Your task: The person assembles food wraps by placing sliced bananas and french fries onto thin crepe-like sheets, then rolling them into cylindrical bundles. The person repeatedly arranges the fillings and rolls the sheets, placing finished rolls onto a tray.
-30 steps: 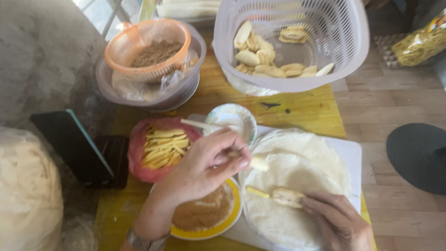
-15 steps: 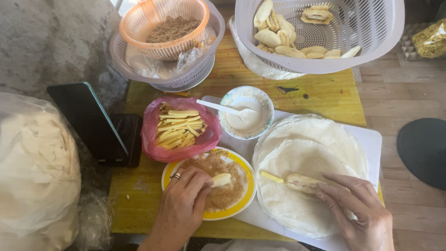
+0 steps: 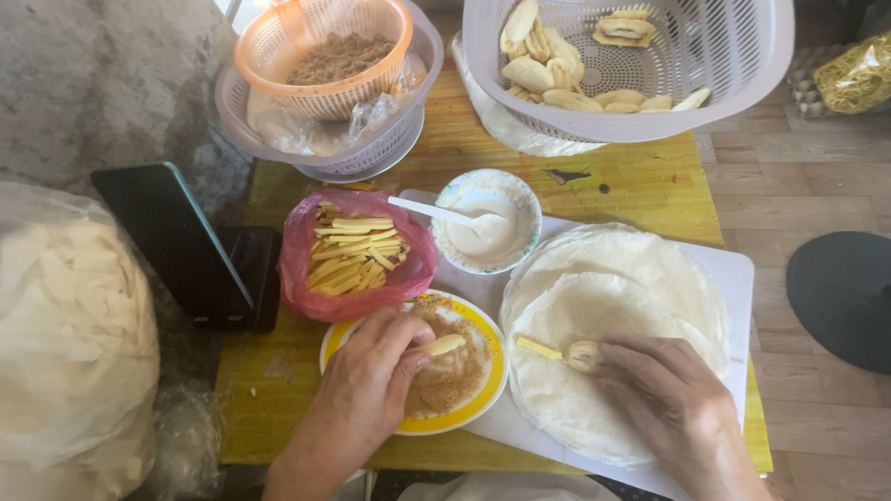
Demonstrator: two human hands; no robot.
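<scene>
My left hand pinches a pale banana piece and presses it into brown sugar on a yellow-rimmed plate. My right hand rests on a stack of round white wrappers, its fingertips touching another banana piece and a yellow strip that lie on the top wrapper. The wrappers sit on a white cutting board.
A pink-lined bowl of yellow strips and a small bowl of white paste with a spoon stand behind the plate. Farther back are an orange strainer of brown sugar and a white basket of bananas. A bagged wrapper pile sits at left.
My left hand came back from the wrappers to the sugar plate with a banana piece and now rolls it there. My right hand stays on the wrapper.
</scene>
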